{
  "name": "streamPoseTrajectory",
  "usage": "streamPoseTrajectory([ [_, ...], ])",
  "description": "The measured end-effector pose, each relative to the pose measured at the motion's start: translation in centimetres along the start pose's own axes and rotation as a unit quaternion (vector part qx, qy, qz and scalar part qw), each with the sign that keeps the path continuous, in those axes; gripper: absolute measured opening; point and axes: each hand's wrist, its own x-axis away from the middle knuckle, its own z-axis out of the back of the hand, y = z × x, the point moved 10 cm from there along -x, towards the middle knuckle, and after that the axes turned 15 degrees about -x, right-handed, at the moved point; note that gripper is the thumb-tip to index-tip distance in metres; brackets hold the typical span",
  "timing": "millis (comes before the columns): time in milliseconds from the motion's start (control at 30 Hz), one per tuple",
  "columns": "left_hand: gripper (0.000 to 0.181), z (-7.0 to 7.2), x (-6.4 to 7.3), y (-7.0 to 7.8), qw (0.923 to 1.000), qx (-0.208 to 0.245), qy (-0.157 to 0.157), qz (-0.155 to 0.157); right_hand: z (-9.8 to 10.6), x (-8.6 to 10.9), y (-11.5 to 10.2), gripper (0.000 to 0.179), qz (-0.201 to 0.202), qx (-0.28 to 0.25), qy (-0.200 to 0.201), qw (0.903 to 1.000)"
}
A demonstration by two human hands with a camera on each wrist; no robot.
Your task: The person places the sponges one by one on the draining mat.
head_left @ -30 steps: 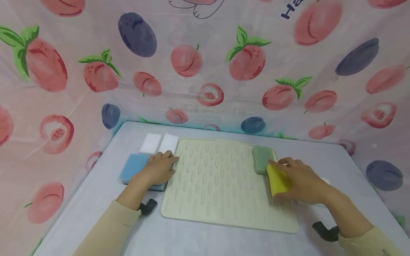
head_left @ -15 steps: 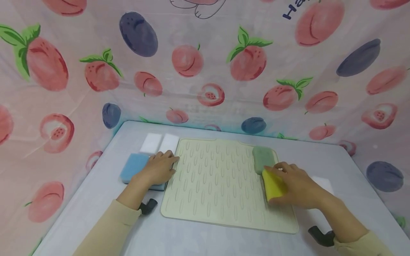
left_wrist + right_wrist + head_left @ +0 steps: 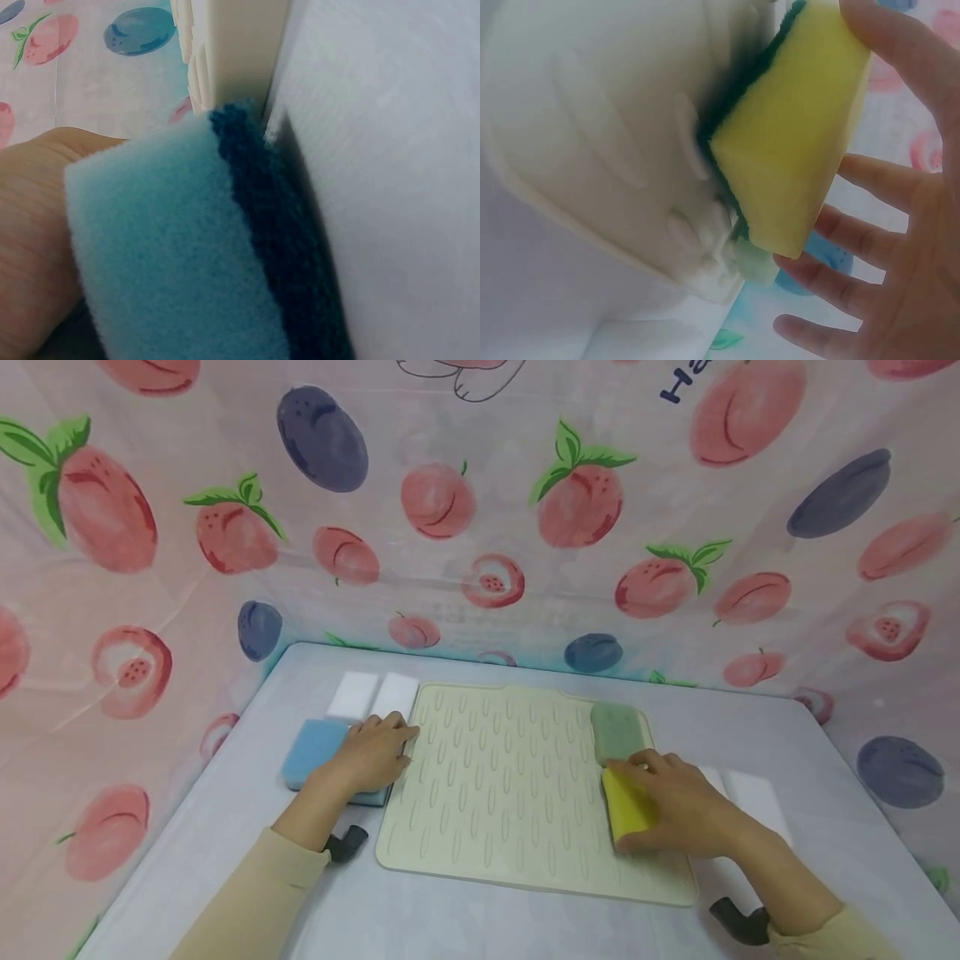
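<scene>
My right hand holds a yellow sponge by its sides, over the right part of the cream ridged mat. In the right wrist view the yellow sponge shows its dark green scouring layer facing the mat; thumb and fingertips are at its opposite ends. A pale green sponge lies on the mat just beyond it. My left hand rests at the mat's left edge, its wrist over blue sponges. Up close in the left wrist view, a light blue sponge has a dark blue scouring layer.
Two white blocks lie beyond the blue sponges at the back left. To the right of the mat, white blocks are partly covered by my right hand and forearm. A fruit-print curtain stands behind the white table.
My right hand has moved left and a little nearer with the yellow sponge, over the mat. More of the white blocks at right now shows. The left hand has stayed put.
</scene>
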Motion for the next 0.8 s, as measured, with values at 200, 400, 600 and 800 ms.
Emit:
streamPoseTrajectory([
  [200,0.05,0.0,0.1,0.0,1.0,0.0,0.002,-0.001,-0.6,0.0,0.1,0.104,-0.008,0.007,-0.005,0.9999],
  [400,0.051,0.1,0.1,0.0,1.0,-0.002,0.005,0.0,-0.9,0.0,0.0,0.106,-0.003,0.012,-0.006,0.9999],
  [600,0.051,0.2,0.1,0.1,1.0,-0.002,0.008,-0.002,-1.2,0.0,0.2,0.105,-0.007,0.012,-0.007,0.9999],
  [800,0.051,0.0,0.1,0.1,1.0,-0.004,0.006,-0.002,-1.1,0.1,0.2,0.105,-0.004,0.009,-0.003,0.9999],
])
